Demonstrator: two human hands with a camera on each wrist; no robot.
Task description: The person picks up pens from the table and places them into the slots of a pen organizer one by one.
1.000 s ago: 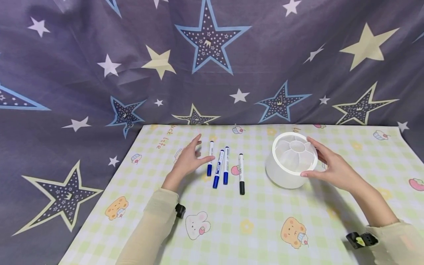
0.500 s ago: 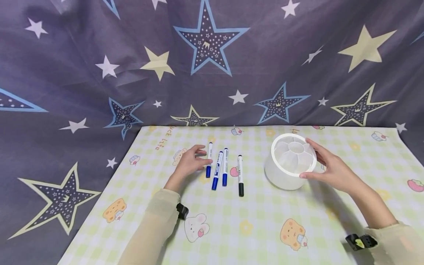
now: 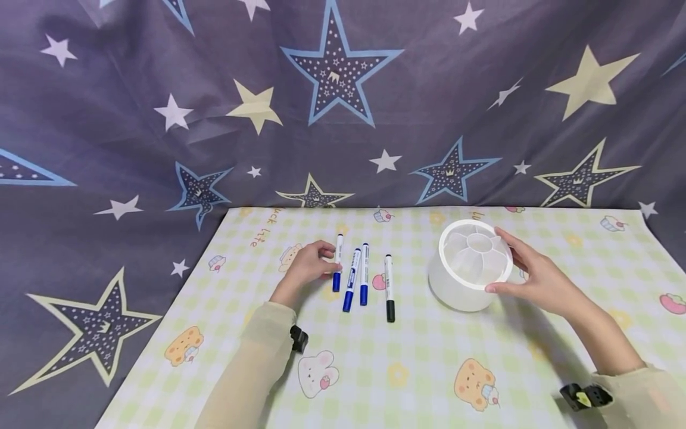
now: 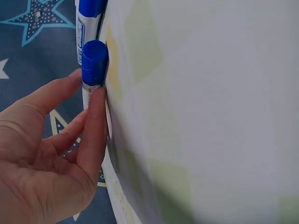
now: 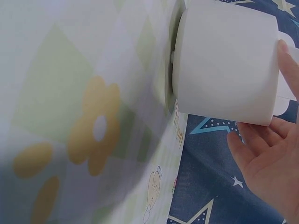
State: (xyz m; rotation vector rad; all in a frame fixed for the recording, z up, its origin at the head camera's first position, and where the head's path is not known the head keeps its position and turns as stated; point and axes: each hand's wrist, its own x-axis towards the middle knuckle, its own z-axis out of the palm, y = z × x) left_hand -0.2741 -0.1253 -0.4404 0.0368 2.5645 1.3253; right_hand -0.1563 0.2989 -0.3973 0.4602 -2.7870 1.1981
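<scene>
My left hand [image 3: 311,262] pinches the leftmost blue-capped marker [image 3: 336,282] between thumb and fingers. In the left wrist view that marker's blue cap [image 4: 95,63] points up beyond the fingertips, close along the tabletop. My right hand [image 3: 541,277] grips the white round pen organizer [image 3: 463,292], thumb on its rim and fingers round the far side. Petal-shaped dividers around a central ring fill the organizer, and no pens show in it. From the right wrist, its smooth white wall [image 5: 226,63] stands with the fingers at the rim end.
Just right of the held marker lie two more blue-capped markers, one slanted [image 3: 351,280] and one straighter [image 3: 364,274]. A black-capped marker [image 3: 389,289] lies between them and the organizer. A checked cartoon cloth [image 3: 396,405] covers the table; a starry curtain [image 3: 402,89] hangs behind.
My left hand has come down and right onto the leftmost marker, its spread thumb and fingers closing round it. The right hand keeps its hold on the organizer.
</scene>
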